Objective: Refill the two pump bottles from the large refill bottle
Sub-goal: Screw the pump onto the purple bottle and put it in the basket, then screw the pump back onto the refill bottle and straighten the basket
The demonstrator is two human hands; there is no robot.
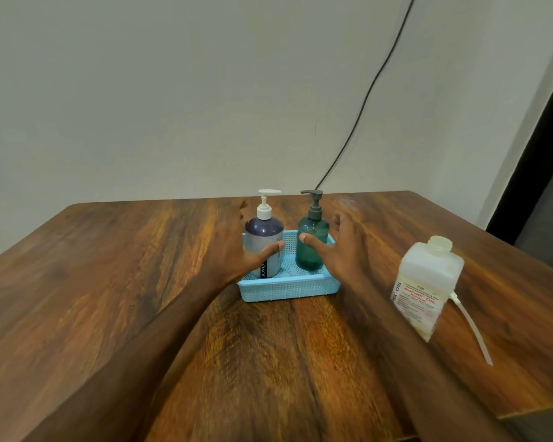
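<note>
Looking down from the head camera, I see both hands out over the wooden table (109, 282), one either side of a light blue basket (288, 288). My left hand (237, 247) is spread wide beside the purple pump bottle (264, 237), thumb crossing in front of its label; I cannot tell whether it touches. My right hand (342, 247) is spread too, thumb pointing at the teal pump bottle (312, 247), fingers blurred behind it. Neither hand holds anything. Both pump bottles stand upright side by side in the basket, pumps on. The large refill bottle (428, 282) stands on the table well to the right, its neck uncapped, with a white strip (473, 330) lying just beside it. A black cable (364, 100) runs down the wall behind
</note>
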